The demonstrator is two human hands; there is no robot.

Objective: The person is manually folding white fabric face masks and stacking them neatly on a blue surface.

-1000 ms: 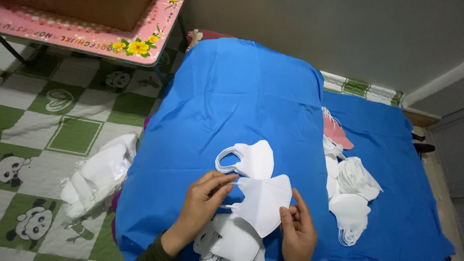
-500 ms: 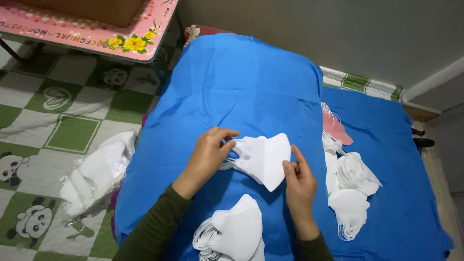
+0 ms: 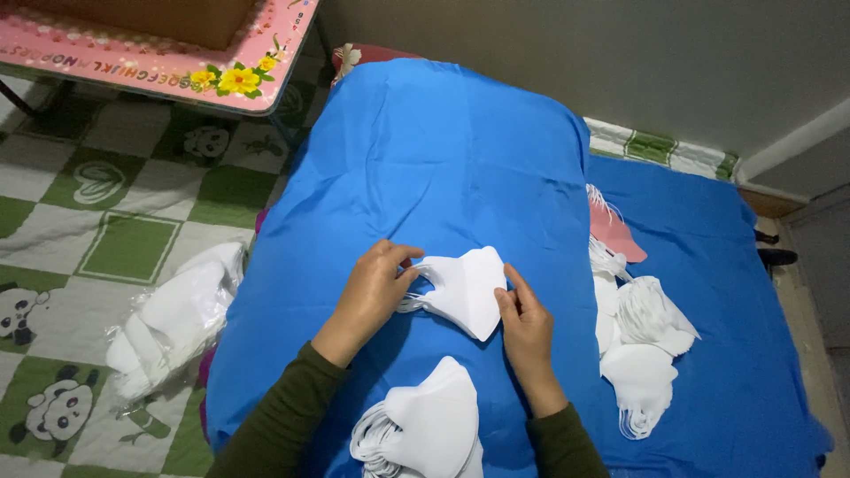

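**Two hands on a folded white mask over a blue cloth**

As I view the scene from the head camera, the largest thing before me is the blue cloth [image 3: 443,150], which covers a raised, padded surface and runs from the top centre down to the bottom edge, with a lower spread of the same blue to the right. Left of it lies the green-and-white checked floor mat [image 3: 115,239] with panda figures, and across the upper left corner stands the pink table [image 3: 150,71] with yellow flowers along its edge. On the mat, just beside the cloth's left edge, rests a clear plastic bag of white masks [image 3: 173,323]. To the right, on the blue, lies a loose heap of white masks [image 3: 646,345], with a pink piece [image 3: 615,235] touching its upper end. At the bottom centre sits a neat stack of white masks [image 3: 429,425], ear loops fanned to its left, between my two forearms in dark green sleeves.

Smallest, at the middle, is the single white mask [image 3: 465,288], folded flat and lying on the cloth. My left hand [image 3: 372,288] has its fingers curled together, pinching the ear loop at the mask's left end. My right hand [image 3: 524,323] rests at the mask's right edge, thumb and forefinger closed on that edge, the other fingers tucked under.
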